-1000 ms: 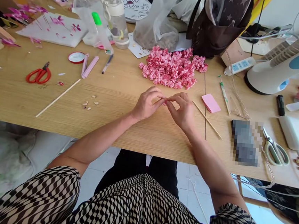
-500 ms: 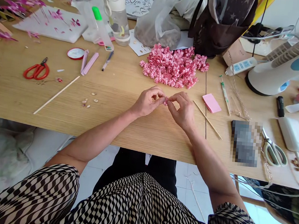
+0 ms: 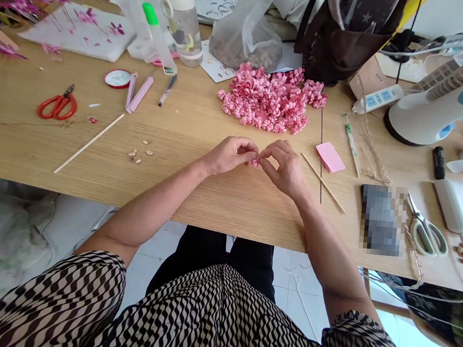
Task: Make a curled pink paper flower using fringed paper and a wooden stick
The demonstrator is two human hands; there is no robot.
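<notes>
Between my fingertips is a small pink curled paper flower (image 3: 255, 163), mostly hidden by the fingers. My left hand (image 3: 233, 156) pinches it from the left with thumb and forefinger. From the right, my right hand (image 3: 281, 164) pinches the same piece, and the two hands nearly touch. Beyond them lies a heap of pink curled flowers (image 3: 268, 101). Right of my right hand are a thin wooden stick (image 3: 323, 183) and a stack of pink paper slips (image 3: 330, 157).
To the left lie red-handled pliers (image 3: 57, 105), a long stick (image 3: 89, 144) and a pen (image 3: 168, 90). A water bottle (image 3: 183, 26) stands behind. On the right are a phone (image 3: 380, 220), scissors (image 3: 428, 234), a power strip (image 3: 378, 98) and a white fan (image 3: 423, 114).
Both hands stay almost in place, still pinching the small pink flower, with slight finger movement. The view has shifted a little.
</notes>
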